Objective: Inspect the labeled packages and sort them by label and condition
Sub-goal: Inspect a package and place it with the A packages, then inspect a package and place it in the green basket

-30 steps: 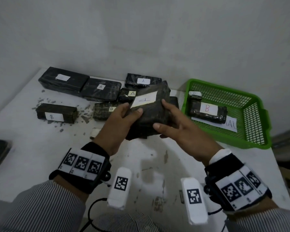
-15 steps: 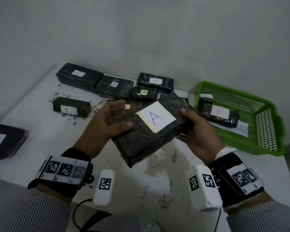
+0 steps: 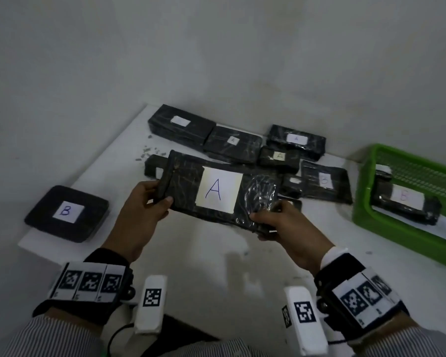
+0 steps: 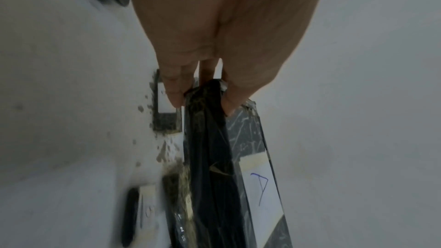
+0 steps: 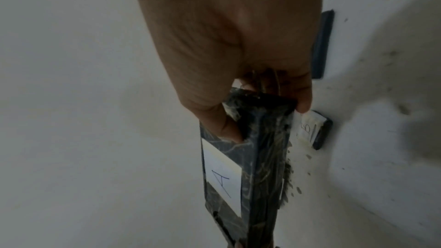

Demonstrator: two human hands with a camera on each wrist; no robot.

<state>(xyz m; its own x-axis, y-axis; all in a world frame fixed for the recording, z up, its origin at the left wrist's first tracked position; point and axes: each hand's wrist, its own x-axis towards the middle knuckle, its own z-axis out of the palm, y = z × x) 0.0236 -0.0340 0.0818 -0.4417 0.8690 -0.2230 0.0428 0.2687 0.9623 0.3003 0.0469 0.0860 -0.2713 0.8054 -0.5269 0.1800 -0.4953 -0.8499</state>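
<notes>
I hold a flat black wrapped package (image 3: 186, 184) with a big white label marked A (image 3: 219, 193) above the table, its labelled face tilted up toward me. My left hand (image 3: 150, 202) grips its left end (image 4: 203, 105), thumb on top. At the other end (image 5: 262, 116) my right hand (image 3: 276, 222) pinches the package, thumb on the labelled face beside crinkled clear film (image 3: 260, 191). Several more black packages marked A (image 3: 295, 139) or B (image 3: 325, 180) lie behind it. Another B package (image 3: 407, 202) lies in the green basket (image 3: 366, 215).
A black square package marked B (image 3: 67, 212) sits alone near the table's left edge. Grey crumbs (image 3: 150, 152) are scattered at the back left. The white wall closes the table's far side. A bare stained tabletop (image 3: 216, 258) lies under my hands.
Both hands turned the package from end-on and tilted to level, with label A facing me. My view shifted left, bringing the lone B package into sight.
</notes>
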